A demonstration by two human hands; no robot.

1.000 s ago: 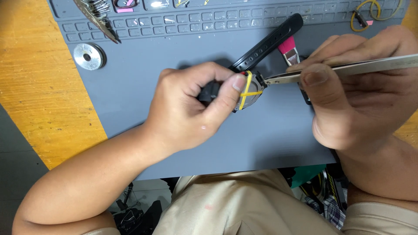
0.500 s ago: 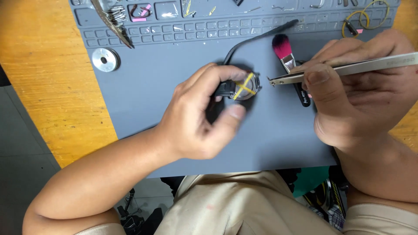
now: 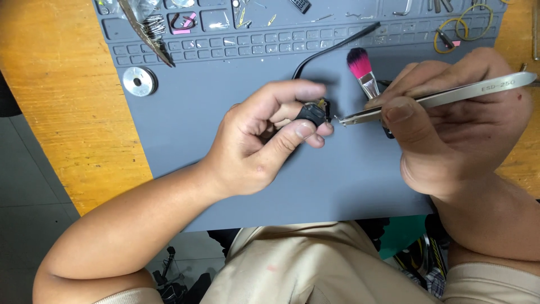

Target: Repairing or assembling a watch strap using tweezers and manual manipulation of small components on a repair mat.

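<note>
Pinching one black part (image 3: 313, 112) in left hand (image 3: 264, 141), one tweezers (image 3: 433, 100) in right hand (image 3: 455, 124)

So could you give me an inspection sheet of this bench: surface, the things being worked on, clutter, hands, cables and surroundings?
Surface: grey mat on a wooden bench.
Job's things: small black part; steel tweezers, tips beside the part.
Clutter: pink brush, metal disc, rubber bands, small bits in the mat's trays.
Hands: left hand pinches the part; right hand holds the tweezers.
Cables: black cable running from the part.
Surroundings: grey floor, the person's beige trousers.
</note>
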